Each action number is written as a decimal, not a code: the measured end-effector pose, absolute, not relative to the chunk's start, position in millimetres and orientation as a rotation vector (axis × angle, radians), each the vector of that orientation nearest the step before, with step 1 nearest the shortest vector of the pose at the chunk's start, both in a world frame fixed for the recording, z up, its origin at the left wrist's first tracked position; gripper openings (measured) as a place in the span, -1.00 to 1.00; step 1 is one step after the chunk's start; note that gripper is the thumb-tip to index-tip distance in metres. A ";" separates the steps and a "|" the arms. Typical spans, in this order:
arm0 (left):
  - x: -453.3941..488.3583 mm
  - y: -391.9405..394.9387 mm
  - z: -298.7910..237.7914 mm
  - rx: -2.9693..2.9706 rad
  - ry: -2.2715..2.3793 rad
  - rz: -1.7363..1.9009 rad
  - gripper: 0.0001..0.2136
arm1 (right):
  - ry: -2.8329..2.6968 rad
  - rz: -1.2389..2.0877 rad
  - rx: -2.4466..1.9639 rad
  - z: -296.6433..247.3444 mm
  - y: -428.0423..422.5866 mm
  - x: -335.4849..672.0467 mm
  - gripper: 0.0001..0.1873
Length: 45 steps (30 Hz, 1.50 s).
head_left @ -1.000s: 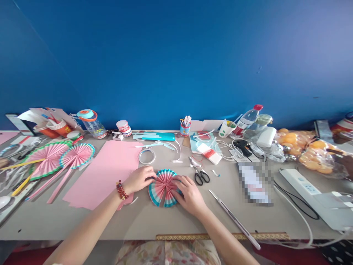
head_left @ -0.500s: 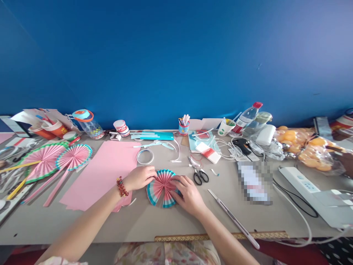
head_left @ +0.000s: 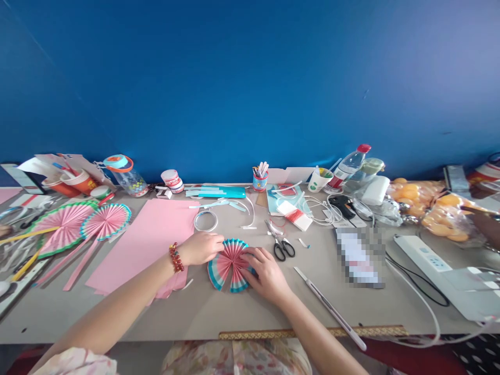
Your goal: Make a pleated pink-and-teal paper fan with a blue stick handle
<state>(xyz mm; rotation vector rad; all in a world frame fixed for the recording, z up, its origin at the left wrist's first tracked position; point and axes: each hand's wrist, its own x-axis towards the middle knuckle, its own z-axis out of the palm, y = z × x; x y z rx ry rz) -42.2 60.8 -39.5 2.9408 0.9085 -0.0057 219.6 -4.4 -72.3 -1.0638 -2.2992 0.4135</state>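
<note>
A round pleated paper fan (head_left: 229,265), pink with blue-and-white striped edges, lies on the table in front of me, with a narrow gap in its lower part. My left hand (head_left: 202,248), a red bead bracelet at its wrist, has its fingers closed at the fan's upper left edge; the fingertips are partly hidden. From the right, my right hand (head_left: 267,273) holds the fan down, its fingers and thumb over the right side of the pleats. Scissors (head_left: 282,247) with black handles lie just beyond that hand, and a craft knife (head_left: 330,307) rests to its right.
Pink paper sheets (head_left: 140,250) lie to the left, with finished-looking pleated fans (head_left: 105,222) further left. Behind are a tape roll (head_left: 205,221), a pen cup (head_left: 260,179) and a bottle (head_left: 347,169). A power strip (head_left: 425,260) and cables occupy the right. A patterned ruler (head_left: 258,335) lines the front edge.
My left hand has shifted slightly to the right and up along the fan's edge, its forearm moving with it. The right hand and the fan stay nearly where they were.
</note>
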 end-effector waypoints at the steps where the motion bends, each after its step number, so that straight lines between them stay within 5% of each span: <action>1: -41.3 62.2 -38.7 2.957 0.889 -0.011 -0.87 | -2.300 0.415 -1.064 -72.1 -4.5 219.6 -0.70; 35: -19.5 23.6 -31.7 2.794 0.855 0.362 -0.70 | -2.285 0.308 -1.060 -77.9 -2.1 222.7 -0.69; 45: 1.4 54.0 -48.7 2.831 0.999 0.364 -0.81 | -2.038 0.187 -1.137 -81.6 6.6 237.9 -0.74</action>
